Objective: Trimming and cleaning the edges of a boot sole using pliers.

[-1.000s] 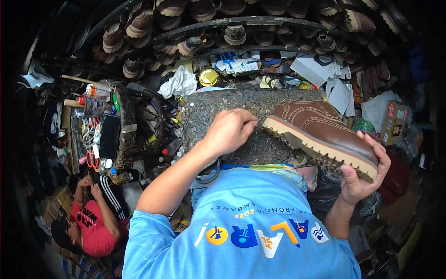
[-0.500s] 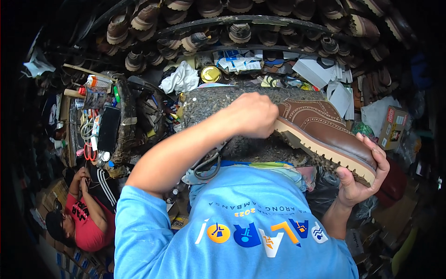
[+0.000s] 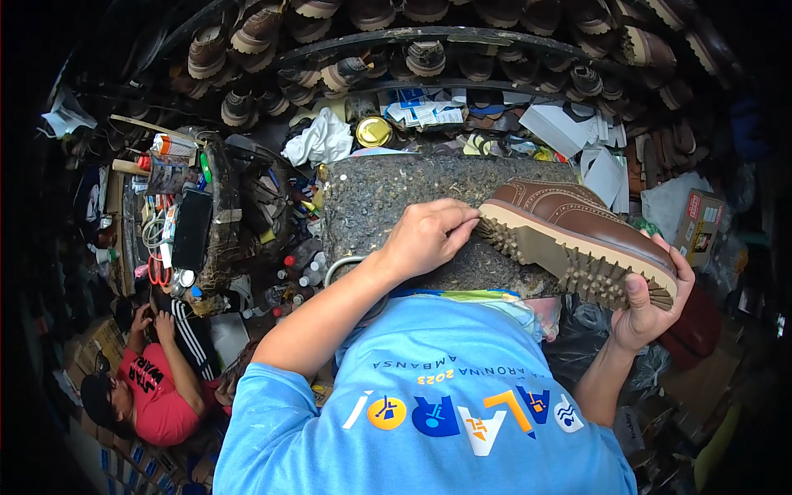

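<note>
A brown leather shoe with a light welt and a lugged olive-brown sole is tilted so that much of its underside shows. My right hand is closed around the shoe's right end, thumb on the sole edge and fingers behind. At the left end, my left hand is closed in a pinch, fingertips at the welt. Whatever those fingertips hold is too small or hidden to name. Below the shoe lies a dark, rough-topped work block.
Racks of shoes curve across the back. To the left stands a cluttered holder with a black phone and red-handled scissors. A yellow tin and white cloth lie behind the block. Another person sits lower left.
My left hand has come down toward me and turned from a fist into a fingertip pinch. The shoe has rolled, showing more of its sole; my right hand still holds it.
</note>
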The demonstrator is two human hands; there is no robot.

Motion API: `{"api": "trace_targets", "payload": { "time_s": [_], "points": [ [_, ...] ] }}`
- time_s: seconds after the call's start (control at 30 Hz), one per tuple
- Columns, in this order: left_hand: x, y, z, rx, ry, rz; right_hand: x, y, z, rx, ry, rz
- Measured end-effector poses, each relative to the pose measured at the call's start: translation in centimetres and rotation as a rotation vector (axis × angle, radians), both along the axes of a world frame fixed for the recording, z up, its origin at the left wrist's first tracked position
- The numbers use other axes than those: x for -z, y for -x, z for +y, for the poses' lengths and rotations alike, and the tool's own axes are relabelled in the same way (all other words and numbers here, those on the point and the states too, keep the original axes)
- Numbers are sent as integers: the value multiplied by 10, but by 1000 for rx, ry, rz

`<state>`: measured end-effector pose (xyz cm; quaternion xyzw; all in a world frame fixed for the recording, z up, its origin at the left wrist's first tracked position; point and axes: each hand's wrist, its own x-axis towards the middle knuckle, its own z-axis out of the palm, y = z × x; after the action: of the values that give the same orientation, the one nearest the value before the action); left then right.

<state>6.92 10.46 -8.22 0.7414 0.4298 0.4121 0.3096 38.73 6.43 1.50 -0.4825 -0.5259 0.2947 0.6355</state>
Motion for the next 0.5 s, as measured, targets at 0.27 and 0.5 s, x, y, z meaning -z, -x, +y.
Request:
{"api": "trace_targets", "payload": {
  "time_s": [0.27,0.5],
  "points": [
    [3,-2,9,46,-204,260,0,2,-1,9,-4,-7],
    [13,-7,-2,-55,-34,1,6,-6,1,29,16,21]
  ]
}}
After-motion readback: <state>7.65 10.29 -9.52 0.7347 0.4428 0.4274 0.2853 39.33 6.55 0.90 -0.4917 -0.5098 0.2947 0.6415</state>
